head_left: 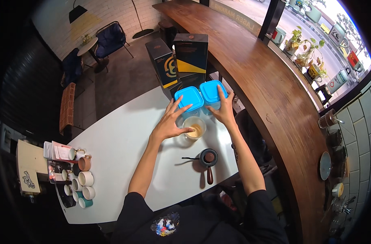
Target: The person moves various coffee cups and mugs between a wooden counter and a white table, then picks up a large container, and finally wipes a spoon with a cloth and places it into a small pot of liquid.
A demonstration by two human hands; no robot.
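Two clear plastic containers with blue lids stand side by side at the far end of the white table (124, 134). My left hand (166, 124) grips the left container (188, 97), fingers along its lid, its thumb reaching down over a clear cup. My right hand (227, 109) is closed round the right container (211, 90), fingertips on the lid's edge. Just in front of the containers stands the clear cup (200, 123), with something light brown in its bottom. Nearer me is a small dark round vessel (208, 157) with a wooden handle, brown stuff inside, and a thin dark rod beside it.
Tall black and yellow boxes (191, 53) rise behind the containers. Several cups (86, 179) crowd the table's left edge, by a cream-coloured machine (31, 166). A curved wooden counter (250, 69) runs along the right, with a plate (325, 166) and potted plants (305, 55) beyond.
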